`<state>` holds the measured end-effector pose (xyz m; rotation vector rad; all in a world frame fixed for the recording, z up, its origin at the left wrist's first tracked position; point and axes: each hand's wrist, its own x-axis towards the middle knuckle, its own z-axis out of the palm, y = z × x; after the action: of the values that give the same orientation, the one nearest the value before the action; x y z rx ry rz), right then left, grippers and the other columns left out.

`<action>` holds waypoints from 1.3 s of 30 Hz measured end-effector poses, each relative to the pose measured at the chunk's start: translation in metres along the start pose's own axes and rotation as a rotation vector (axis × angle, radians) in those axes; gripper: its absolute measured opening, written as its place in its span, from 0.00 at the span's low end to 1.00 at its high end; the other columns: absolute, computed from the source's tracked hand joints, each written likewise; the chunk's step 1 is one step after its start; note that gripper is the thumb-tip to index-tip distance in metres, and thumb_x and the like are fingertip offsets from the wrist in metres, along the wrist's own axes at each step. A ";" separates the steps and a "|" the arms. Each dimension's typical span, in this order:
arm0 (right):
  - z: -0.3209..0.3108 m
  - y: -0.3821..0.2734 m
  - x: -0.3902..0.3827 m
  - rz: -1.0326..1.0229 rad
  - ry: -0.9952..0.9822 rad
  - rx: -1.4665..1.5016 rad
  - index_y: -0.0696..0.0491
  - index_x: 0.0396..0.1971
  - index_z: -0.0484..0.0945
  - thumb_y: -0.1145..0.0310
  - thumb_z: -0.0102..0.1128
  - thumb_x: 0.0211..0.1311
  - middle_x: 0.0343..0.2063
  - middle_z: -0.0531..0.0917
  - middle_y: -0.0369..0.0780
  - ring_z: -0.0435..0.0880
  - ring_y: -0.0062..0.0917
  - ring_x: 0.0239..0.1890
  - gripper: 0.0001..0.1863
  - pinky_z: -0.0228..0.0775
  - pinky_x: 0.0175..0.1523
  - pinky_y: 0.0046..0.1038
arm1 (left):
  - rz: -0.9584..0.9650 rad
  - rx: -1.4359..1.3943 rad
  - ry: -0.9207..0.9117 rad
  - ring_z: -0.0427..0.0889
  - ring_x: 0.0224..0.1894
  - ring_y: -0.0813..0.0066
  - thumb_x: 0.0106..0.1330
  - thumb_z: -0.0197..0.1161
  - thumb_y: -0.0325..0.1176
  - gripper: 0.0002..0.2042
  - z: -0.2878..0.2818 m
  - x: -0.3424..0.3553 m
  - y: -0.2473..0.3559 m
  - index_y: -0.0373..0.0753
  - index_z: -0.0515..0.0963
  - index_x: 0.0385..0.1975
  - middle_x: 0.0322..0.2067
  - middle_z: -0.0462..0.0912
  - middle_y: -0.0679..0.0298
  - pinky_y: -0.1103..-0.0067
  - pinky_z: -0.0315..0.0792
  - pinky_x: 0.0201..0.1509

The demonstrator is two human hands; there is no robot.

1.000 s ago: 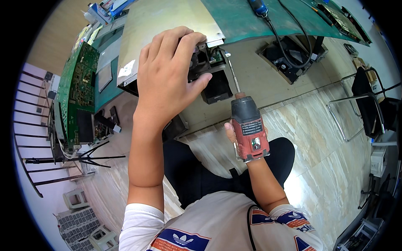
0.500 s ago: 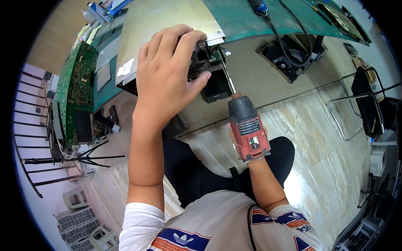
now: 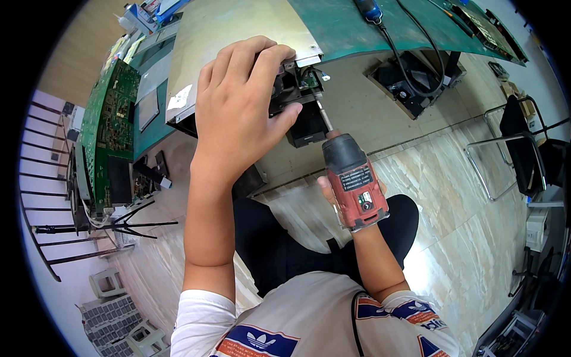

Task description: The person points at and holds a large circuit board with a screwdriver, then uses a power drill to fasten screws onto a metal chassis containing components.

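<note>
A flat, pale metal case (image 3: 238, 27) lies on the bench, its front edge towards me. My left hand (image 3: 241, 98) rests on that edge, fingers bent over the top and thumb stretched out below, gripping it. Black parts and a small green circuit board (image 3: 309, 78) show in the opening beside my fingers. In my right hand (image 3: 326, 189) is a red and black cordless driver (image 3: 354, 184), pointing away from me. Its long metal bit (image 3: 325, 116) reaches up to just below the opening; whether the tip touches anything is unclear. The driver's body hides most of my right fingers.
Across the green bench mat (image 3: 333, 30) lies a blue-handled corded tool (image 3: 370, 11), its black cable hanging over the edge. A large green circuit board (image 3: 107, 125) stands at the left. Black equipment (image 3: 407, 83) sits under the bench; a black chair (image 3: 517, 134) stands right.
The driver's bit has drawn back a little from the opening, and its body has shifted slightly to the right. My left hand and the case have moved only slightly rightwards.
</note>
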<state>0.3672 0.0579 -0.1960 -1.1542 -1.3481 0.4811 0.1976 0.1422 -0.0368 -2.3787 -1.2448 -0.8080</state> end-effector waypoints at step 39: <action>0.017 0.019 -0.007 0.260 0.014 0.428 0.59 0.56 0.72 0.67 0.74 0.48 0.44 0.84 0.42 0.86 0.27 0.43 0.34 0.77 0.50 0.25 | 0.041 -0.087 -0.001 0.74 0.53 0.58 0.47 0.64 0.32 0.23 -0.002 0.000 -0.004 0.41 0.77 0.48 0.50 0.77 0.60 0.68 0.65 0.56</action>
<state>0.3559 0.0666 -0.2183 -0.9727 -1.0194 0.9007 0.1937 0.1435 -0.0344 -2.4645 -1.1797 -0.8650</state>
